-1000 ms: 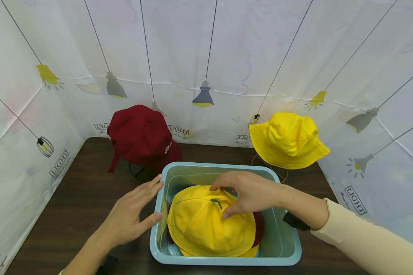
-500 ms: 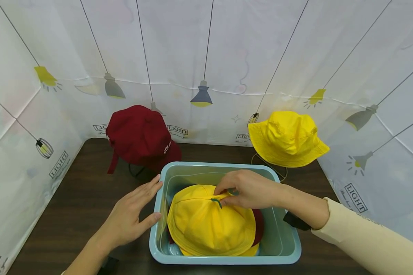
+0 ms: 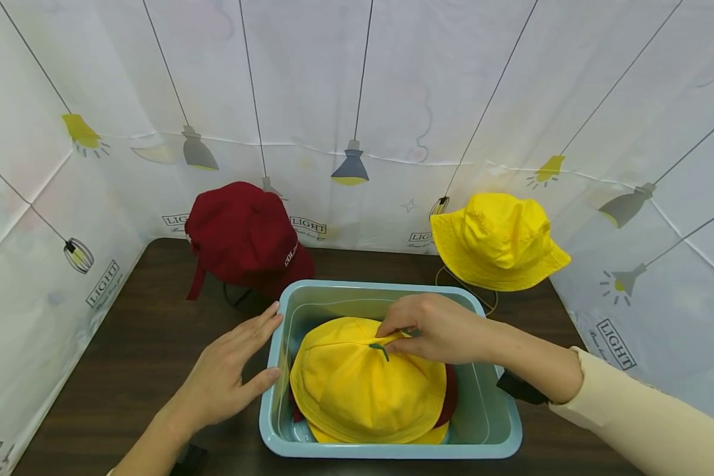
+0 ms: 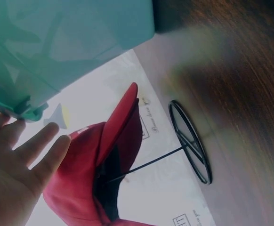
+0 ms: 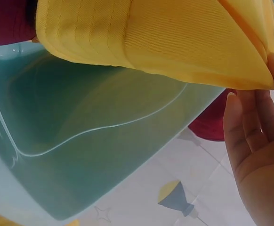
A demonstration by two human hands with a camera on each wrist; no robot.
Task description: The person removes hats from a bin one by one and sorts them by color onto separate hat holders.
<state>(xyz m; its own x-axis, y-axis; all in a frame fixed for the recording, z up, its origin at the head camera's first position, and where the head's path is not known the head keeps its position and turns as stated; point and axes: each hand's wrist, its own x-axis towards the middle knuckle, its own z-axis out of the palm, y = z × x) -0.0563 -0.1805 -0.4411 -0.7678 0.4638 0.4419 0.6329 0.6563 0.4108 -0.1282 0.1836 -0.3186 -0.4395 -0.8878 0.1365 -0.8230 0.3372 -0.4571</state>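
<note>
A yellow bucket hat [image 3: 363, 396] with a small green stalk on its crown lies in a light blue plastic bin [image 3: 393, 451]. My right hand [image 3: 437, 328] pinches its crown beside the stalk; in the right wrist view the fabric of that hat [image 5: 174, 42] is drawn up between thumb and fingers. Beneath it show a dark red edge [image 3: 450, 396] and another yellow brim [image 3: 434, 436], mostly hidden. At the bin's left side, my left hand [image 3: 229, 370] has its fingers extended, with fingertips against the rim.
A dark red cap [image 3: 244, 231] sits on a black wire stand [image 4: 191, 141] behind the bin on the left. Another yellow bucket hat [image 3: 500, 241] perches on a thin stand at back right. A lamp-print curtain [image 3: 309, 79] encloses the dark wooden table [image 3: 119, 344].
My right hand has lowered onto the yellow bucket hat, closed its fingers on the crown, and pulled it slightly up and right. The left hand stays at the rim.
</note>
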